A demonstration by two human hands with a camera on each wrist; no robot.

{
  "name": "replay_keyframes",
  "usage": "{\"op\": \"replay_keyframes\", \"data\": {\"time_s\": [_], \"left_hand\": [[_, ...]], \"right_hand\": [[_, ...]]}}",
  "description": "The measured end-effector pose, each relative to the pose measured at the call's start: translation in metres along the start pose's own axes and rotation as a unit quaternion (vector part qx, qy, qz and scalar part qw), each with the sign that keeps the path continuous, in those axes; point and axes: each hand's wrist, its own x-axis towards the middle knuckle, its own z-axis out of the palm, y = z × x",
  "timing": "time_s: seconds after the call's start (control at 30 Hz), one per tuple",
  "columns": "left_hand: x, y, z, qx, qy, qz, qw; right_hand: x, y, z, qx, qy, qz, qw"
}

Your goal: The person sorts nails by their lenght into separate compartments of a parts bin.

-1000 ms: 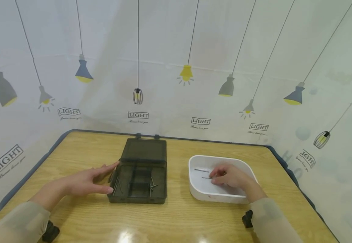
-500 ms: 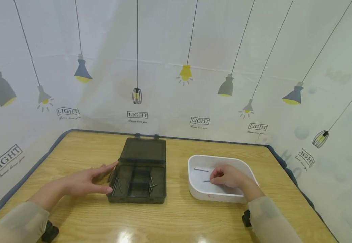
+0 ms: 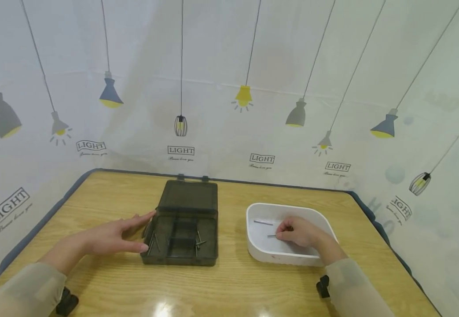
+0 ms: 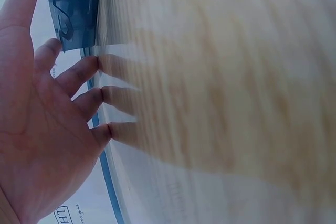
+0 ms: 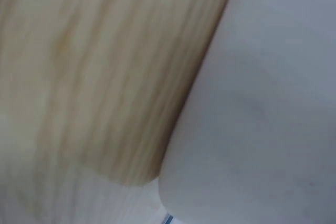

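Inside the white tub (image 3: 265,256), my right hand (image 3: 297,231) pinches one end of a thin metal nail (image 3: 271,236) between thumb and fingers. Another nail (image 3: 262,222) lies on the tub floor, a little farther back. My left hand (image 3: 112,237) spreads beside the dark translucent box (image 3: 179,259), with thumb and index fingertip at its left side. The lid (image 3: 191,193) of that box is swung back. Several nails lie in its left compartment and several more nails (image 3: 198,242) in the right one. The right wrist view shows only the tub's outer wall (image 5: 252,108), not the hand.
A wooden table (image 3: 229,286) with a dark blue edge carries both containers. Bare wood separates the box from the tub. Behind stands a pale curtain (image 3: 213,53) printed with lamps. Each forearm has a dark wrist device (image 3: 323,287).
My right hand has shifted slightly toward the near side inside the tub, and the pinched nail has come with it. The left hand and the box stay as they were.
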Motion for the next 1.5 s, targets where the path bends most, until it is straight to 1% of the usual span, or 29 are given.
{"op": "replay_keyframes", "data": {"time_s": [0.17, 0.3, 0.37, 0.47, 0.67, 0.8, 0.9, 1.0, 1.1, 1.23, 1.33, 1.5], "left_hand": [[0.001, 0.000, 0.000, 0.000, 0.000, 0.003, 1.0000], [0.001, 0.000, 0.000, -0.006, -0.004, 0.002, 1.0000], [0.001, 0.000, -0.001, -0.009, -0.004, 0.002, 0.9999], [0.000, -0.001, -0.002, -0.010, -0.004, 0.003, 0.9999], [0.001, 0.000, -0.002, -0.005, -0.001, 0.005, 1.0000], [0.001, -0.001, -0.002, -0.003, 0.001, 0.006, 1.0000], [0.001, -0.001, -0.001, -0.005, -0.001, 0.003, 1.0000], [0.002, -0.002, -0.002, -0.006, -0.002, 0.003, 1.0000], [0.001, -0.001, -0.002, -0.009, -0.003, 0.002, 1.0000], [0.001, 0.000, -0.002, -0.008, -0.005, -0.003, 0.9999], [0.000, 0.001, -0.002, -0.007, -0.004, -0.002, 1.0000], [0.000, 0.002, -0.003, -0.007, -0.008, 0.002, 0.9999]], "right_hand": [[-0.001, 0.001, -0.003, -0.006, 0.009, -0.013, 0.9999], [-0.002, -0.001, -0.007, 0.014, 0.012, -0.011, 0.9998], [-0.002, -0.003, -0.010, 0.029, 0.012, -0.018, 0.9993], [-0.002, -0.008, -0.013, 0.054, 0.015, -0.025, 0.9981], [-0.007, -0.024, -0.016, 0.070, 0.016, -0.052, 0.9961], [-0.010, -0.044, -0.015, 0.096, 0.026, -0.096, 0.9903], [-0.010, -0.063, -0.012, 0.135, 0.028, -0.130, 0.9820], [-0.009, -0.086, -0.008, 0.162, 0.024, -0.150, 0.9750], [-0.007, -0.108, -0.002, 0.172, 0.014, -0.165, 0.9710], [-0.003, -0.132, 0.007, 0.177, 0.000, -0.170, 0.9694], [0.002, -0.148, 0.016, 0.185, -0.012, -0.165, 0.9687], [0.010, -0.171, 0.036, 0.217, -0.031, -0.169, 0.9609]]}}
